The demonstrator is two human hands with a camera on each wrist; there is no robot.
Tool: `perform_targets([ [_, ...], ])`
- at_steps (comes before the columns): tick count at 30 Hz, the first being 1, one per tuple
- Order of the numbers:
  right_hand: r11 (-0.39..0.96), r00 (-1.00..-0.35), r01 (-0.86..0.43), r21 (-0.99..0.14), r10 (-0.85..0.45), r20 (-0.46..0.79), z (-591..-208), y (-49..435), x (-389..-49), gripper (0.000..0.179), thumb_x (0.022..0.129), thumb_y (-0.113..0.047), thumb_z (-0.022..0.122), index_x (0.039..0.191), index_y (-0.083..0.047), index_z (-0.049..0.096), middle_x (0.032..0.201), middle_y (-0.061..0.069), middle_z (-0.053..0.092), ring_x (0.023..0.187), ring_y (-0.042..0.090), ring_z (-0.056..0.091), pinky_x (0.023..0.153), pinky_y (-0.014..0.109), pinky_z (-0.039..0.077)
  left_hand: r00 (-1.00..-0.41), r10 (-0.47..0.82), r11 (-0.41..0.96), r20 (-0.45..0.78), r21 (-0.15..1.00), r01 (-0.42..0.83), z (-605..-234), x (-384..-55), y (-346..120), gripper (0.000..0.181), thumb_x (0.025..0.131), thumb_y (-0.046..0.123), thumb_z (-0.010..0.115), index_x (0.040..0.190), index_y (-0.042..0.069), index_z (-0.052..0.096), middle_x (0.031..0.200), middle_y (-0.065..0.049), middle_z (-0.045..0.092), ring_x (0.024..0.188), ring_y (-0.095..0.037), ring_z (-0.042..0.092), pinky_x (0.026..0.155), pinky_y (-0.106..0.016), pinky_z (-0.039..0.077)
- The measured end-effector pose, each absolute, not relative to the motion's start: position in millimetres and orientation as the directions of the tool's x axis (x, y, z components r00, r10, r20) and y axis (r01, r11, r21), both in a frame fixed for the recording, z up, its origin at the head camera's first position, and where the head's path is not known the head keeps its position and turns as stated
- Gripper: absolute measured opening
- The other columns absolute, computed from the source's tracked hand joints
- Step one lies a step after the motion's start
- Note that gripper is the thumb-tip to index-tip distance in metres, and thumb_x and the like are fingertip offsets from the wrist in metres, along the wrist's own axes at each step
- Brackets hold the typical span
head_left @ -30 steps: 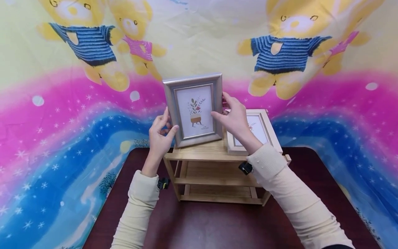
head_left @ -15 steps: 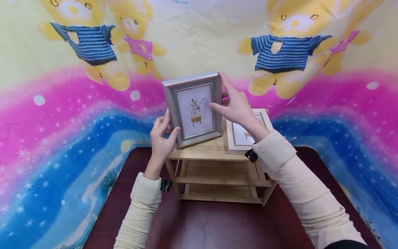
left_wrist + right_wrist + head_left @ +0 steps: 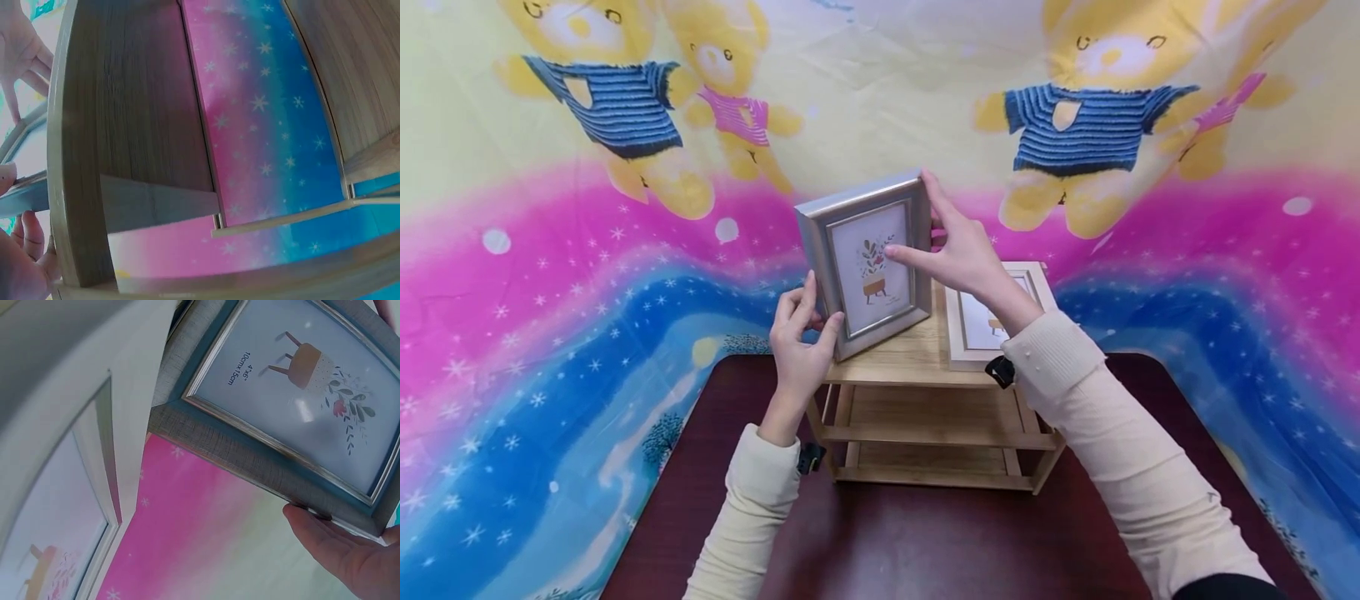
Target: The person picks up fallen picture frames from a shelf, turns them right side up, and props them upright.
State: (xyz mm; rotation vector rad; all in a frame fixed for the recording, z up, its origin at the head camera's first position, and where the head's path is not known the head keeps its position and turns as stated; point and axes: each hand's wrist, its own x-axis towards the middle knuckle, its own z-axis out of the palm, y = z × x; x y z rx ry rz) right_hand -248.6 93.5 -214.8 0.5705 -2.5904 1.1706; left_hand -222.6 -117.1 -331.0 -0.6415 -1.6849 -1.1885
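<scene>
A silver-grey picture frame (image 3: 872, 292) with a potted-plant print stands tilted over the left part of a wooden shelf's top (image 3: 910, 362). My left hand (image 3: 801, 346) holds its lower left side between thumb and fingers. At the upper right side my right hand (image 3: 958, 258) grips it, index finger along the top corner and thumb across the front of the picture. The right wrist view shows the grey frame (image 3: 250, 447) close up, with the hand's fingers at its edge. To the right a cream picture frame (image 3: 955, 333) lies on the shelf top, partly covered by the right forearm.
The shelf has two lower tiers (image 3: 932, 412) and stands on a dark red table (image 3: 917, 542). Behind it hangs a cloth backdrop (image 3: 880, 108) with printed bears. In the left wrist view, slatted shelf boards (image 3: 156, 94) fill much of the picture.
My right hand has shifted from the frame's right side up to its top right corner. The grey frame has turned slightly, its lower left edge moving right along with my left hand.
</scene>
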Motion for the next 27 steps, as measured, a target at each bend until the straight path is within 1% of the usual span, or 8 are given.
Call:
perform_targets([
  [8,0.559,-0.907,-0.421,-0.714,-0.256,0.335,-216,95,-253,0.095,0.074,-0.051,0.068,0.142,-0.046,0.002,0.138,0.011,0.042,0.114,0.029,0.051,0.09,0.045,0.043,-0.354,-0.101,0.376,0.93,0.365,0.852,-331,-221,-114,0.053,0.083,-0.01,0.054,0.13,0.013,0.051,0.091,-0.021,0.053,0.065,-0.023,0.045,0.06,-0.028,0.038],
  [10,0.552,-0.908,-0.418,-0.721,-0.256,0.331,-216,95,-253,0.095,0.074,-0.05,0.069,0.142,-0.046,0.002,0.138,0.01,0.042,0.114,0.028,0.051,0.091,0.045,0.042,-0.355,-0.1,0.364,0.929,0.367,0.856,-330,-221,-115,0.053,0.084,-0.012,0.053,0.131,0.011,0.05,0.09,-0.021,0.054,0.069,-0.023,0.048,0.061,-0.025,0.04],
  [13,0.546,-0.908,-0.419,-0.726,-0.259,0.329,-216,95,-253,0.096,0.074,-0.05,0.069,0.142,-0.047,0.001,0.138,0.01,0.042,0.115,0.027,0.051,0.092,0.044,0.042,-0.415,-0.083,0.319,0.906,0.419,0.85,-329,-222,-117,0.053,0.085,-0.011,0.053,0.135,0.003,0.043,0.095,-0.022,0.055,0.082,-0.02,0.052,0.065,-0.02,0.044],
  [16,0.544,-0.907,-0.42,-0.726,-0.263,0.328,-216,95,-254,0.097,0.073,-0.05,0.069,0.142,-0.047,0.001,0.138,0.009,0.042,0.115,0.026,0.05,0.092,0.044,0.041,-0.524,-0.043,0.214,0.851,0.52,0.827,-326,-221,-118,0.048,0.087,-0.009,0.05,0.134,-0.007,0.038,0.107,-0.025,0.055,0.096,-0.015,0.053,0.071,-0.019,0.048],
  [19,0.546,-0.908,-0.42,-0.725,-0.265,0.326,-217,95,-255,0.097,0.073,-0.05,0.069,0.141,-0.047,0.001,0.139,0.009,0.041,0.116,0.026,0.049,0.092,0.045,0.041,-0.615,0.011,0.106,0.788,0.611,0.785,-322,-220,-118,0.042,0.089,-0.011,0.045,0.131,-0.012,0.039,0.116,-0.028,0.051,0.102,-0.011,0.052,0.078,-0.02,0.048],
  [21,0.549,-0.909,-0.417,-0.725,-0.266,0.321,-217,96,-256,0.097,0.073,-0.05,0.069,0.141,-0.048,0.0,0.139,0.008,0.04,0.117,0.026,0.048,0.093,0.044,0.04,-0.645,0.032,0.065,0.763,0.643,0.763,-319,-218,-117,0.04,0.088,-0.015,0.042,0.128,-0.015,0.04,0.118,-0.03,0.049,0.102,-0.01,0.053,0.082,-0.022,0.047],
  [24,0.546,-0.907,-0.421,-0.724,-0.269,0.324,-218,96,-256,0.097,0.073,-0.049,0.069,0.141,-0.048,-0.001,0.14,0.008,0.039,0.117,0.026,0.048,0.093,0.044,0.04,-0.66,0.034,0.047,0.75,0.659,0.751,-310,-209,-114,0.038,0.087,-0.017,0.041,0.126,-0.019,0.04,0.116,-0.034,0.048,0.098,-0.008,0.055,0.082,-0.021,0.047],
  [27,0.531,-0.887,-0.461,-0.711,-0.289,0.359,-219,95,-255,0.101,0.073,-0.045,0.072,0.144,-0.041,0.0,0.142,0.008,0.036,0.119,0.027,0.046,0.094,0.043,0.04,-0.668,0.02,0.069,0.743,0.666,0.743,-303,-200,-110,0.037,0.087,-0.018,0.042,0.123,-0.022,0.04,0.112,-0.036,0.048,0.096,-0.005,0.053,0.08,-0.018,0.046],
])
